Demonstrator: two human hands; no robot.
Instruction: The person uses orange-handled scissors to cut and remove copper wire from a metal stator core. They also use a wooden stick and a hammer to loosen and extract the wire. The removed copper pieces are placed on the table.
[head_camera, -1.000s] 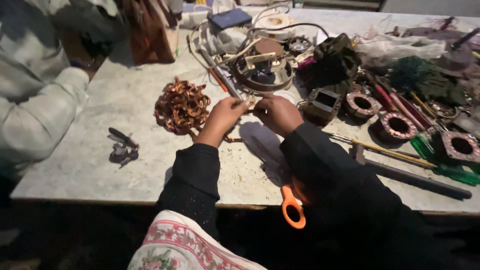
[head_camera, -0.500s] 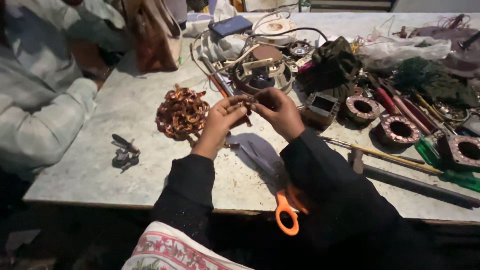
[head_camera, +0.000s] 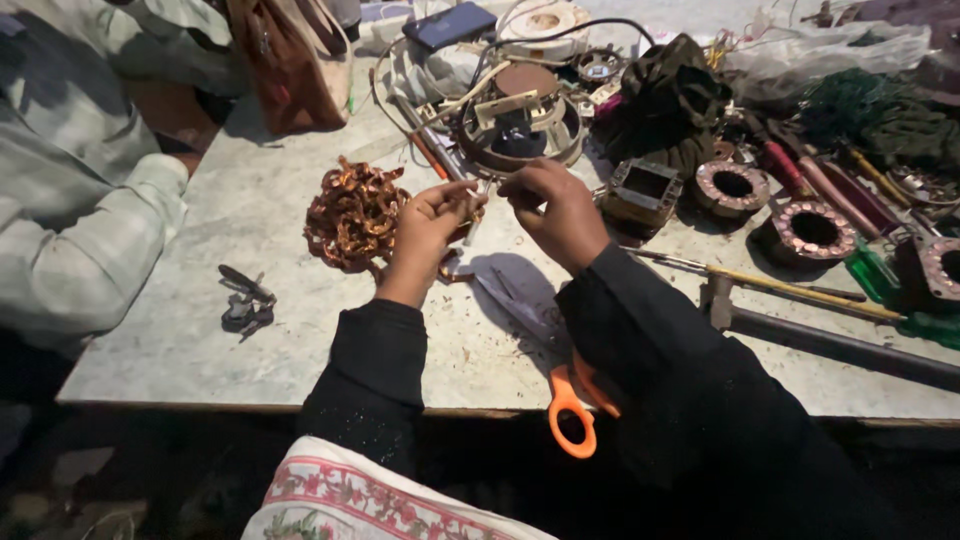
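Both hands (head_camera: 500, 215) pinch sth small; copper coil (head_camera: 352, 213) beside L.

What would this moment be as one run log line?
left hand: pinching copper wire | right hand: raised opposite, fingers curled | copper coil bundle: on table | orange-handled scissors: under right arm

Worktable (head_camera: 250, 240): pale stone-like slab, matt, mottled and scuffed, with a chipped front edge. Tangle of wire (head_camera: 352, 215): copper, glossy, reddish, kinked. Scissors (head_camera: 560, 395): handles of smooth orange plastic, blades dull grey metal. Wound cores (head_camera: 815, 228): dark metal laminations, copper-coloured windings, grimy. Round motor housing (head_camera: 520, 125): bare metal, tarnished. Long rod (head_camera: 840, 345): dark metal, rough. Screwdriver (head_camera: 875, 278): translucent green plastic handle, shiny. Bag (head_camera: 295, 60): brown, leather-like, slight sheen. Sleeves on left hand (head_camera: 430, 225) and right hand (head_camera: 560, 210): black cloth, matt. Neighbouring person's sleeve (head_camera: 90, 240): pale woven cloth, creased.
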